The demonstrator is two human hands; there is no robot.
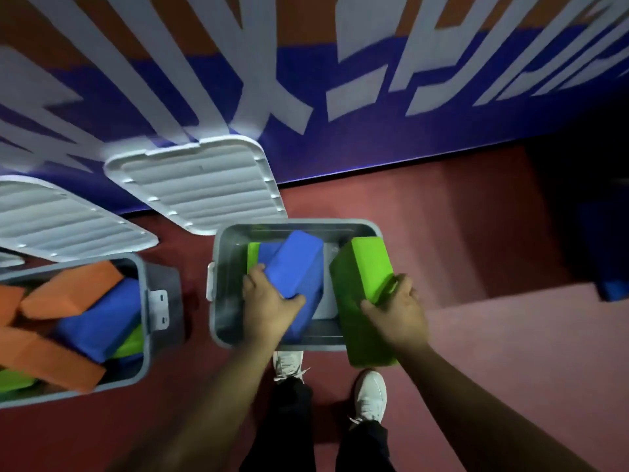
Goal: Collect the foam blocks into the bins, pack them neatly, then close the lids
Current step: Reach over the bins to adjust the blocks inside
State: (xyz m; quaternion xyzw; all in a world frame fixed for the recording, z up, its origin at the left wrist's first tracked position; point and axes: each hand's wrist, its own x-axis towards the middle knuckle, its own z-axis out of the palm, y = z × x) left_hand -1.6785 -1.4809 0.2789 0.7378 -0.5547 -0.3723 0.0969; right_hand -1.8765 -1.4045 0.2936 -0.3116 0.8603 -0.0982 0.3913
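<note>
1. My white shoes (371,393) stand on the red floor (510,352), just behind the grey bin (218,267).
2. My left hand (269,301) grips the near end of a blue foam block (296,264), with the fingers curled round one side and the thumb on the other. The block lies tilted inside the bin.
3. My right hand (396,310) clamps the near edge of a green foam block (364,277), which hangs tilted over the bin's right rim, partly outside.
4. I judge the foam light, soft and grippy. A squeeze would dent it, so I would hold it gently across the short width and lay it flat.
5. Deeper in the bin, another green block (252,255) stands against the left wall. Bare bottom shows to the right.
6. To the left, a second bin (144,301) is heaped with orange, blue and green blocks in a jumble. It likely needs repacking.
7. Farthest off, two white ribbed lids (197,185) lean on the blue wall (408,137), and both bins are uncovered.
</note>
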